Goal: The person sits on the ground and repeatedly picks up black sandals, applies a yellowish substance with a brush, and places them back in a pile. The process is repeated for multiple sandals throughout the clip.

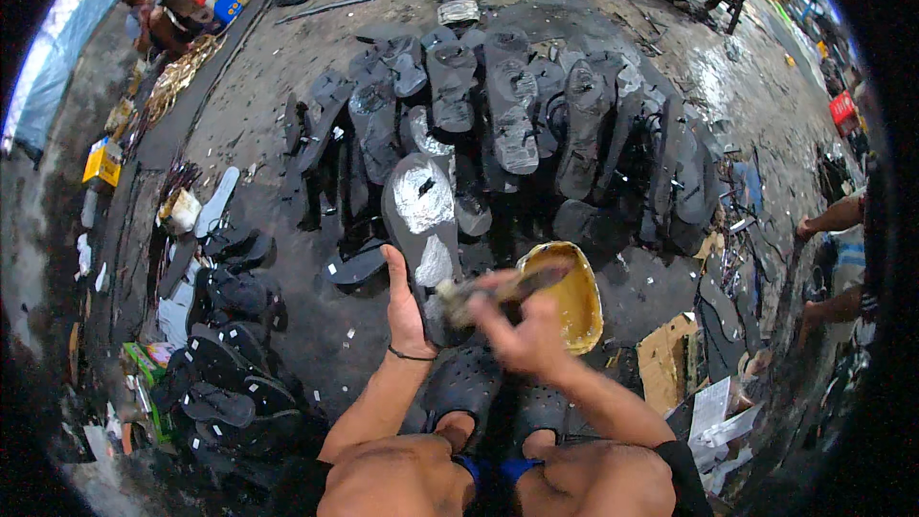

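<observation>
My left hand [407, 314] grips the edge of a dark shoe sole [438, 230], thumb pointing up along its side. Shiny wet patches cover the sole's far and middle parts. In my right hand [526, 333], blurred by motion, is a brush [458, 304], its bristle end at the near end of the sole. The brush handle slants up to the right, over a bowl [595, 299] coated yellow-brown inside. Beyond the held sole lies a broad spread of dark soles [512, 110], some with shiny smears, several overlapping or leaning on one another.
Black sandals [218, 404] are heaped at my left, close to a pale sole-shaped piece [218, 199]. A torn cardboard piece [662, 364] and crumpled paper [713, 426] lie at my right. Another person [158, 14] sits far left; someone's limbs [833, 220] show at the right edge.
</observation>
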The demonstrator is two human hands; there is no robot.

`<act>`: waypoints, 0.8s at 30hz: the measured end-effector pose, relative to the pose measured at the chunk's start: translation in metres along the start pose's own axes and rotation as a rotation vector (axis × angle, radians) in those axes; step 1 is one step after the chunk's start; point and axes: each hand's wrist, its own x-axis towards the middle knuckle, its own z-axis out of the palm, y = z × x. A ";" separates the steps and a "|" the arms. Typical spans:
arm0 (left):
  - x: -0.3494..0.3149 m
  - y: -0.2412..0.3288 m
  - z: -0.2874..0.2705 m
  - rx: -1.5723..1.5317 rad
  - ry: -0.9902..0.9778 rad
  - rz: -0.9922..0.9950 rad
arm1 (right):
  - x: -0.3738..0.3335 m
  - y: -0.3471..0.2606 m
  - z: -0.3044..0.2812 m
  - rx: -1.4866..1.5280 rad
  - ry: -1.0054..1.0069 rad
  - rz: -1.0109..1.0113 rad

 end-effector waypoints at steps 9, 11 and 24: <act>0.006 0.039 -0.070 -0.109 -0.047 0.013 | 0.002 -0.005 0.032 0.098 -0.195 0.119; 0.007 0.084 -0.071 -0.290 -0.035 0.140 | 0.006 0.007 0.025 0.160 -0.102 0.270; -0.006 0.212 -0.203 2.274 0.967 0.425 | -0.044 0.094 -0.089 -0.628 0.215 0.090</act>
